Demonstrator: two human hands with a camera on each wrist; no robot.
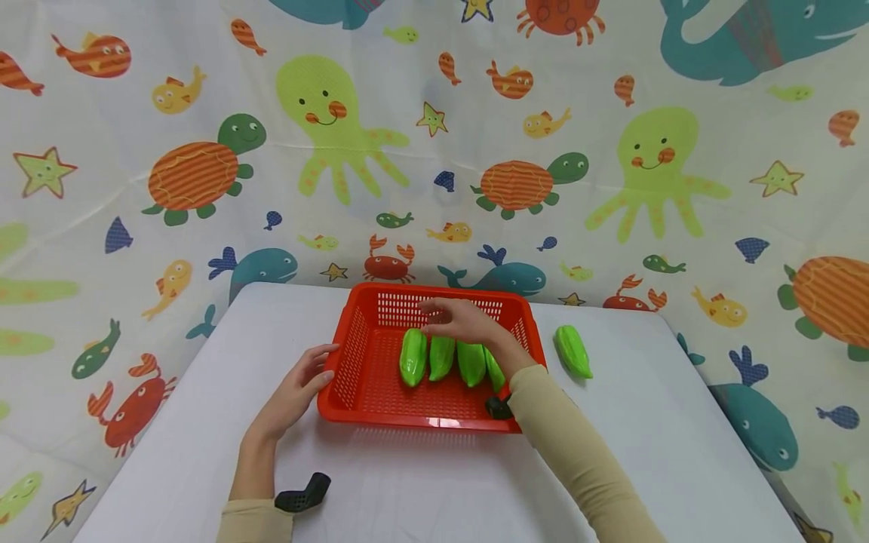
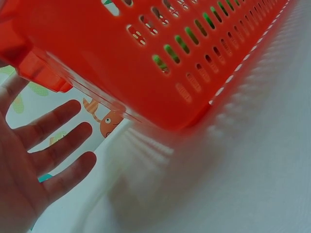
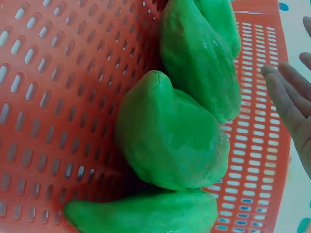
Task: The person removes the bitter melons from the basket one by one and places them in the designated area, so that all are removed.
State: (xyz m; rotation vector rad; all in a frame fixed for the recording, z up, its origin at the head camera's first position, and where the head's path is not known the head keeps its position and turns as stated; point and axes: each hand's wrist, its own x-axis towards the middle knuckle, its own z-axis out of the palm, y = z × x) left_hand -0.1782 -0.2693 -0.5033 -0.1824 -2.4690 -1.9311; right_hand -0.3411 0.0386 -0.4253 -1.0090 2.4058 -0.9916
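Note:
A red plastic basket (image 1: 407, 419) with slotted walls stands on the white table. Several glossy green, elongated, fruit-like pieces lie side by side in it, among them the leftmost green piece (image 1: 413, 358) and a plump green piece (image 3: 172, 138). My right hand (image 1: 460, 321) hovers over the basket's far half, its fingers loosely extended and holding nothing. At the basket's left wall is my left hand (image 1: 302, 383), thumb and fingers spread at the rim; whether they touch it I cannot tell. One more green piece (image 1: 573, 351) lies on the table, right of the basket.
The white table (image 1: 407, 490) extends around the basket on all sides. A cloth (image 1: 434, 151) printed with sea animals hangs behind it. Black wrist-camera mounts show at the left wrist (image 1: 302, 493) and beneath the right forearm, which covers the basket's near right corner.

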